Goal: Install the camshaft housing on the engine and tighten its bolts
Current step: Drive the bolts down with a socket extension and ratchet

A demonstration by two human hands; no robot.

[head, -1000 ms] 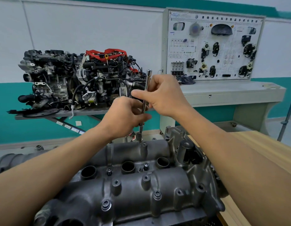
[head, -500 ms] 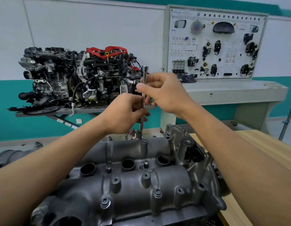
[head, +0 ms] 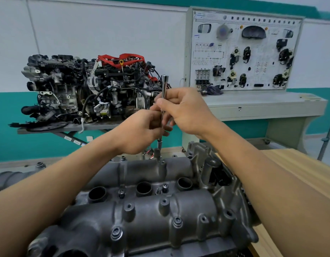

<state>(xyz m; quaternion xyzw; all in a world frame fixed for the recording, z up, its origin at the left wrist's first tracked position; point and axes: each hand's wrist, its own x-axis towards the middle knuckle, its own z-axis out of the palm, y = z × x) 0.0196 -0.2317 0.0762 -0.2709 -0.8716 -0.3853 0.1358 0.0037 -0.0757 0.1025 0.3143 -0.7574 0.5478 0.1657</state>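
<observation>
The dark grey camshaft housing point(head: 151, 217) lies across the engine in front of me, with several bolts point(head: 116, 233) sitting in its bosses. A slim chrome extension bar point(head: 163, 86) stands upright, its socket point(head: 157, 151) set on a bolt at the housing's far edge. My left hand point(head: 140, 131) pinches the bar's lower part. My right hand point(head: 186, 110) pinches it just above, fingers curled round the shaft. The bar's middle is hidden by my fingers.
A complete engine point(head: 90, 89) sits on a metal stand at the back left. A training panel with car electrical parts point(head: 245, 51) stands on a grey bench point(head: 262, 106) at the back right. A wooden tabletop point(head: 299, 164) runs along my right.
Both hands have shifted their finger hold on the bar, which stays upright on the same far bolt. The view has shifted slightly.
</observation>
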